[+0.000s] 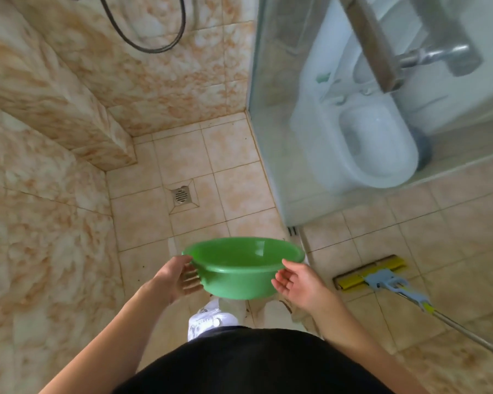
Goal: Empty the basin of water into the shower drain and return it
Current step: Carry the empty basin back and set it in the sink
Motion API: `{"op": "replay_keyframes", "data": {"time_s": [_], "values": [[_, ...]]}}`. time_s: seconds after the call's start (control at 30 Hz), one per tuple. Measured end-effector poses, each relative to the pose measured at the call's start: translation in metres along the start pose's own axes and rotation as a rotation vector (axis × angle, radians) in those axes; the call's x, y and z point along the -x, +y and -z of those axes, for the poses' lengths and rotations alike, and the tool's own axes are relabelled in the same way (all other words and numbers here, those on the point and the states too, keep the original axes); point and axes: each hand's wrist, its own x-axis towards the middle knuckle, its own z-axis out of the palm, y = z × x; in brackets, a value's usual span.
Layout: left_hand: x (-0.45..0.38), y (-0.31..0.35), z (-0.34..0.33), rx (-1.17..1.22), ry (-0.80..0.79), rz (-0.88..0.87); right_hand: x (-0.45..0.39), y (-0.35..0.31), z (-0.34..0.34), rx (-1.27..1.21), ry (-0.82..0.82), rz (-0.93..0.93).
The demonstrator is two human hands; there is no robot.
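A green plastic basin (241,273) is held level in front of me, over the tiled floor at the shower's threshold. My left hand (177,280) grips its left rim and side, thumb on top. My right hand (295,282) cups its right side under the rim, fingers partly open against the wall. Water inside is hard to make out; a faint sheen shows near the far right of the bowl. The square metal shower drain (181,195) lies on the floor ahead, beyond the basin.
A glass shower screen (271,155) stands to the right of the drain, with a white toilet (373,149) behind it. A yellow sponge mop (370,273) lies on the floor at right. A tiled ledge (97,132) and the shower hose (148,38) are on the left and far walls.
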Motion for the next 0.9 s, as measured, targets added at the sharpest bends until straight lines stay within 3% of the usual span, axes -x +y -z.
{"op": "replay_keyframes", "data": {"time_s": [0.17,0.43,0.9], "values": [[0.016,-0.015,-0.066,-0.166,-0.006,-0.014,0.018,-0.012,0.061,-0.134,0.041,0.026],[0.039,-0.051,-0.159,-0.211,-0.032,-0.044,0.042,-0.018,0.155,-0.333,0.047,0.104],[0.095,-0.073,-0.329,-0.416,-0.124,0.007,0.123,-0.067,0.278,-0.66,0.018,0.449]]}}
